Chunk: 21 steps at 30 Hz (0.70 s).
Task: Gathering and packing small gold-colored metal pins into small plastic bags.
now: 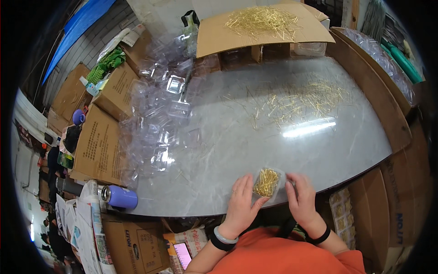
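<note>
A small clear plastic box (278, 179) filled with thin gold-coloured wire pieces (266, 182) sits at the table's front edge, between my hands. My left hand (242, 201) lies along its left side, fingers long and thumb at the near corner, gripping it. On the other side, my right hand (301, 197) has its fingertips and thumb at the box's right edge. Farther back on the grey table (219, 160), a loose scatter of the same gold wire pieces (301, 100) lies spread out.
Many clear plastic packs (159, 114) pile up on the left, beside cardboard boxes (101, 144). A purple bottle (121, 196) lies at the near left corner. At the back, a cardboard sheet (214, 34) bears a heap of gold wire (262, 20). Filled packs (342, 214) stand below right.
</note>
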Tool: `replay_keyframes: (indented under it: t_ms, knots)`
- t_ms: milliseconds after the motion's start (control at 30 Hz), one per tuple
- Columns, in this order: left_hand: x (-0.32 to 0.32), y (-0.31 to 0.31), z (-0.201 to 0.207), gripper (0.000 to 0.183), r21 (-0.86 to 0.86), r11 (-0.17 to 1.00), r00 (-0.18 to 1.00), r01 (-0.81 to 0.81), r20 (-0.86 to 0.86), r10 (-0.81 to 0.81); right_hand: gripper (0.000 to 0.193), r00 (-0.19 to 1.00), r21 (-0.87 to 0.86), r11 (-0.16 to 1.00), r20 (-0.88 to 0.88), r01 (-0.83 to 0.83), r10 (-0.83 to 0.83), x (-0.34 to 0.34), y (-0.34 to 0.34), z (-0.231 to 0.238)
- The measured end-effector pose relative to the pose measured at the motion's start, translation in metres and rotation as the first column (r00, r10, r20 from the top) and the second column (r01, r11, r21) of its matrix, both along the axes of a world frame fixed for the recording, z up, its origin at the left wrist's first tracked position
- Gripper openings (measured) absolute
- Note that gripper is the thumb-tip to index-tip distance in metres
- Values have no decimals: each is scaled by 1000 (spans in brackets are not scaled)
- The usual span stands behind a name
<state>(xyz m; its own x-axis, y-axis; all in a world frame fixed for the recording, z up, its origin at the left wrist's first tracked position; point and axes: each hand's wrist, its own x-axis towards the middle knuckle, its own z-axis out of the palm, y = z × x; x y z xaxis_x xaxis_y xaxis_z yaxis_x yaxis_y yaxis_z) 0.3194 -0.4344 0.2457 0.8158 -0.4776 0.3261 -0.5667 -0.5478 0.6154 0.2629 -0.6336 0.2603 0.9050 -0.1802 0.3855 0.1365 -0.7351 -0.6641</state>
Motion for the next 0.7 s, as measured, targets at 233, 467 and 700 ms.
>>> replay_keyframes:
  t_ms: [233,467,700]
  knots:
    - [2,-7,1,63,88,994,996,64,51,-68,47,983,-45,985,70,-166,169,1,14,-10]
    - [7,8,8,68,-4,987,987,158,-42,-158,58,974,69,972,10,-226,225,15,-5,3]
    - [4,8,4,72,4,989,986,151,-77,-150,62,973,-39,973,25,-229,230,26,19,-10]
